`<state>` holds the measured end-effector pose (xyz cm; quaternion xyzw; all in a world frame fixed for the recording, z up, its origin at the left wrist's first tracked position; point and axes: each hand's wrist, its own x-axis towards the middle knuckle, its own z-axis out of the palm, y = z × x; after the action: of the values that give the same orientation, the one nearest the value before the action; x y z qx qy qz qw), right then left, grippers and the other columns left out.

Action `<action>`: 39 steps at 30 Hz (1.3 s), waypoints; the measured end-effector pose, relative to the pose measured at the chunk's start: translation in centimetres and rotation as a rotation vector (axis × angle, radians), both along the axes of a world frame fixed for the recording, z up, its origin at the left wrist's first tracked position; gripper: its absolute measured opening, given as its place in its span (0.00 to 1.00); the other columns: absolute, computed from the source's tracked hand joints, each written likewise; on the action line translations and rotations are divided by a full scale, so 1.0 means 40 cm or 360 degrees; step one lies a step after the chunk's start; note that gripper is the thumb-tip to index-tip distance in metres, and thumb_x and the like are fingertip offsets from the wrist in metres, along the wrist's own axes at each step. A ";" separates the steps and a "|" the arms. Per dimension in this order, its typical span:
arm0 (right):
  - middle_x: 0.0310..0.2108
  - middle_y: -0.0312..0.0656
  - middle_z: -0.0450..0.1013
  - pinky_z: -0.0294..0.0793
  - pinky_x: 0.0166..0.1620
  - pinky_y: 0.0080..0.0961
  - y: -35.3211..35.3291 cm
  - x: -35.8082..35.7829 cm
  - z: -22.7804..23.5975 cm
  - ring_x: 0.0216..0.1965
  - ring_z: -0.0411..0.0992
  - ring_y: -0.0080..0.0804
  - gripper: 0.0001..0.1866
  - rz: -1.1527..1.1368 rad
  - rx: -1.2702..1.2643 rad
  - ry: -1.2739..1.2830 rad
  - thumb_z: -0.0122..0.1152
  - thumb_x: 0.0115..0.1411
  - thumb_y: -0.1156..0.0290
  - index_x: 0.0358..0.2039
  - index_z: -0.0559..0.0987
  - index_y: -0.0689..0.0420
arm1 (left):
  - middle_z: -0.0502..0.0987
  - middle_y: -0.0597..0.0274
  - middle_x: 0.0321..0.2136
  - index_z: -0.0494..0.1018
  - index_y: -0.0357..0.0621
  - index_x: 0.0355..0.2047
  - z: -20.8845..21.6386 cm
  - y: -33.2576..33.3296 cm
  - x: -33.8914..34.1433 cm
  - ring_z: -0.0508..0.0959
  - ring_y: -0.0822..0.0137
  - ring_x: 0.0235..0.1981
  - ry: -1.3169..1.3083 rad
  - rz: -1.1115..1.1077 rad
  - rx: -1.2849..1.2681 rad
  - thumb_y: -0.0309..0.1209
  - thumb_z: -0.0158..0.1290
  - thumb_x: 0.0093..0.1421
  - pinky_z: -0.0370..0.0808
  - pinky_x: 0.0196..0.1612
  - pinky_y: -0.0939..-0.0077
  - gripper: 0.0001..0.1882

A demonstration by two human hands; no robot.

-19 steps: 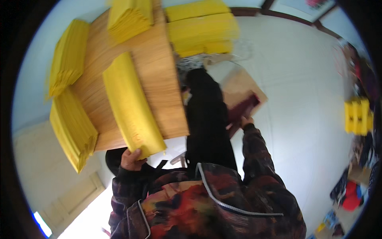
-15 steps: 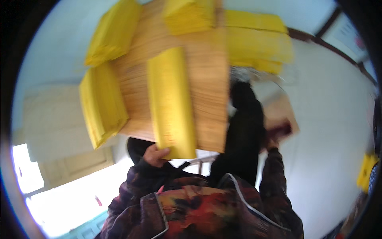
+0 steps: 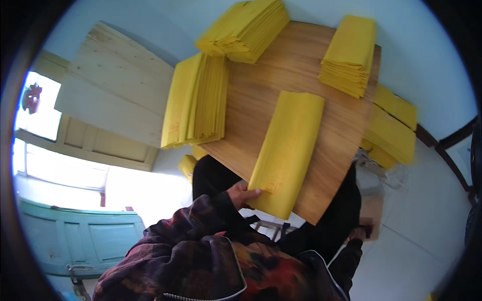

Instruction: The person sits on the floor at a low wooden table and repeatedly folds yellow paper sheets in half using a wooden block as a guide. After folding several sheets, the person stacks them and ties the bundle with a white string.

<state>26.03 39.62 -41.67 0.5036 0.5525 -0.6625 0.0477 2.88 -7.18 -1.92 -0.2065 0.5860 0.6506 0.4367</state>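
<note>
The left hand (image 3: 241, 195) pinches a folded yellow sheet (image 3: 287, 150), a light touch being best against creases; whether the right hand (image 3: 357, 234) grips the dark-red object (image 3: 369, 229), I can't tell.

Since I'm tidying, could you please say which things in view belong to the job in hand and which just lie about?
Apparently in use: yellow folded piece (left hand); dark-red item (at right hand); yellow stacks; wooden tabletop.
Apparently uninvolved: pale wooden board; turquoise door.

The left hand (image 3: 242, 195) pinches, thumb (image 3: 253, 193) on top, forearm (image 3: 198, 218) slanting inward. The right arm (image 3: 347, 263) is out sideways, the right hand's (image 3: 357, 234) grip unclear.
</note>
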 end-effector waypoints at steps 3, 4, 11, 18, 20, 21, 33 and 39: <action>0.25 0.41 0.68 0.71 0.29 0.28 -0.012 -0.102 0.264 0.27 0.69 0.31 0.07 -0.0308 0.0391 0.0365 0.50 0.55 0.71 0.33 0.71 0.59 | 0.77 0.56 0.36 0.70 0.35 0.43 -0.014 0.005 0.005 0.79 0.66 0.34 0.0106 -0.0154 -0.0059 0.35 0.51 0.58 0.76 0.39 0.73 0.17; 0.29 0.41 0.69 0.72 0.30 0.26 -0.031 -0.151 0.374 0.28 0.70 0.31 0.10 -0.0287 0.0748 0.0441 0.50 0.57 0.71 0.38 0.70 0.63 | 0.77 0.57 0.35 0.71 0.36 0.43 -0.015 0.005 0.006 0.79 0.67 0.33 0.0137 -0.0180 -0.0105 0.35 0.51 0.58 0.76 0.36 0.74 0.17; 0.27 0.42 0.72 0.70 0.24 0.17 -0.425 -0.425 0.972 0.19 0.70 0.24 0.15 0.0782 0.0309 0.0807 0.51 0.61 0.68 0.45 0.64 0.61 | 0.78 0.58 0.31 0.70 0.37 0.42 -0.005 0.002 0.038 0.78 0.69 0.26 0.0178 -0.0055 0.0287 0.35 0.54 0.56 0.75 0.27 0.79 0.17; 0.33 0.40 0.72 0.72 0.39 0.25 -0.593 -0.505 0.991 0.36 0.72 0.28 0.17 0.0900 -0.0013 0.0838 0.50 0.62 0.64 0.42 0.67 0.65 | 0.77 0.59 0.35 0.68 0.41 0.46 -0.049 -0.070 0.091 0.78 0.67 0.32 0.0183 -0.0118 0.0669 0.34 0.53 0.57 0.77 0.32 0.75 0.18; 0.37 0.40 0.71 0.70 0.44 0.26 -0.613 -0.517 0.976 0.42 0.69 0.29 0.14 0.0709 -0.0642 0.1017 0.50 0.61 0.66 0.43 0.69 0.64 | 0.77 0.61 0.37 0.67 0.40 0.48 -0.061 -0.073 0.107 0.78 0.67 0.34 0.0221 -0.0087 0.0836 0.30 0.53 0.56 0.77 0.34 0.72 0.19; 0.40 0.40 0.71 0.69 0.45 0.27 -0.622 -0.519 0.974 0.42 0.69 0.30 0.15 0.0680 -0.0845 0.1120 0.50 0.60 0.68 0.44 0.69 0.64 | 0.76 0.62 0.38 0.67 0.40 0.49 -0.061 -0.076 0.113 0.77 0.68 0.35 0.0332 -0.0146 0.0781 0.29 0.53 0.56 0.76 0.36 0.73 0.19; 0.43 0.43 0.70 0.67 0.47 0.24 -0.811 -0.785 1.302 0.43 0.69 0.28 0.17 0.1283 -0.0030 0.1642 0.48 0.57 0.75 0.47 0.67 0.67 | 0.73 0.65 0.44 0.63 0.37 0.51 0.212 -0.242 -0.021 0.72 0.73 0.43 0.1352 -0.0055 0.0693 0.27 0.52 0.58 0.69 0.48 0.77 0.21; 0.39 0.43 0.71 0.71 0.42 0.24 -1.067 -1.052 1.375 0.38 0.71 0.28 0.14 0.1555 -0.0118 0.1541 0.50 0.57 0.75 0.43 0.69 0.67 | 0.75 0.62 0.33 0.65 0.35 0.45 0.349 -0.431 -0.149 0.74 0.76 0.29 0.1406 0.0227 0.0228 0.30 0.52 0.56 0.71 0.29 0.83 0.18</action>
<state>-16.04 -3.06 13.34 -0.1578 0.6522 -0.7338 0.1057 -3.06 -24.40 12.03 0.0819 0.6540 0.7436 0.1122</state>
